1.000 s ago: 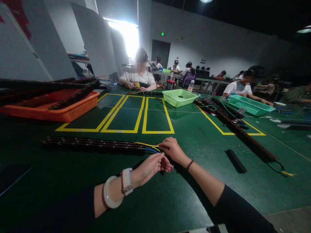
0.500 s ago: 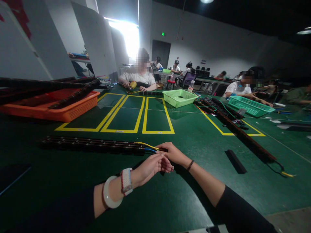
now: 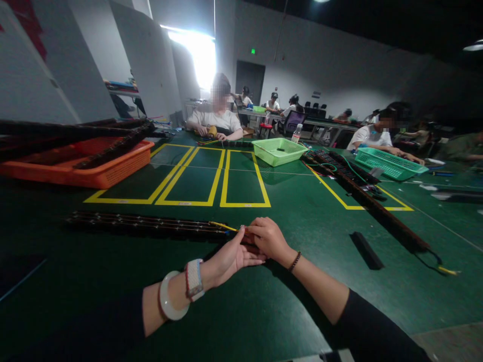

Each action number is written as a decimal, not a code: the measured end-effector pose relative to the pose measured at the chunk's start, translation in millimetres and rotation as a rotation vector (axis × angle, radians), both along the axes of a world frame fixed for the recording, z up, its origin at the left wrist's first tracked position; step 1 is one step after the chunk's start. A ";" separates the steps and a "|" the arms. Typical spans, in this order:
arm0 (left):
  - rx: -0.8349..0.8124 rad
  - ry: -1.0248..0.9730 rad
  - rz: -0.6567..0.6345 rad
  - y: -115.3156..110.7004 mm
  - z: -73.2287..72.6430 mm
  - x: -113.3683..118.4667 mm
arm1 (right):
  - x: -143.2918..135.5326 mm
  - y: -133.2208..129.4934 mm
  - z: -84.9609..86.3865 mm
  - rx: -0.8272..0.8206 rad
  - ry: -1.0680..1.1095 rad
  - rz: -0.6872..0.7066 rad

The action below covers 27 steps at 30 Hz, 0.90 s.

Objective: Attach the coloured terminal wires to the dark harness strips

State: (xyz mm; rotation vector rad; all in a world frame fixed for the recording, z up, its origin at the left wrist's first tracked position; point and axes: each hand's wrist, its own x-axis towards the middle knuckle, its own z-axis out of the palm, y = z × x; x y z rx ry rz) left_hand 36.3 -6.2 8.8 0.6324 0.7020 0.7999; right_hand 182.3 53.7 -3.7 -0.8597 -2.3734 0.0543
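Observation:
A long dark strip assembly (image 3: 151, 225) with rows of shiny contacts lies crosswise on the green table. From its right end a yellow wire (image 3: 222, 225) runs to my fingers, with a short bit of blue wire (image 3: 228, 232) visible below it. My left hand (image 3: 230, 259) has its thumb raised against the yellow wire's end; its other fingers stretch rightward beneath my right hand. My right hand (image 3: 270, 240) meets that thumb with its fingertips bent together in a pinch on the wire. The wire's tip is hidden between the fingers.
An orange basket (image 3: 124, 166) with dark strips stands left. Light green (image 3: 279, 153) and teal baskets (image 3: 392, 163) are farther back. Another long strip (image 3: 381, 211) and a short black bar (image 3: 366, 250) lie right. Yellow tape outlines (image 3: 188, 203) mark the table. Co-workers sit across.
My left hand has turned, bringing its thumb up to the wire. My right hand's fingers have closed in beside it. Less of the blue wire shows.

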 end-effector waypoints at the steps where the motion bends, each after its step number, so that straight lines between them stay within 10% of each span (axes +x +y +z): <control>1: -0.004 -0.037 0.034 0.4 -1.2 0.6 | 1.1 -0.5 1.2 0.069 -0.051 0.009; 7: -0.041 -0.226 0.320 1.2 -2.6 2.7 | 8.2 -4.7 16.6 0.315 -0.274 0.214; 16: -0.155 -0.237 0.396 5.5 -4.0 1.8 | 7.4 -12.5 27.6 0.374 -0.342 0.286; 27: -0.077 -0.186 0.294 0.5 3.7 -1.0 | 15.9 -5.7 23.7 -0.808 0.122 0.036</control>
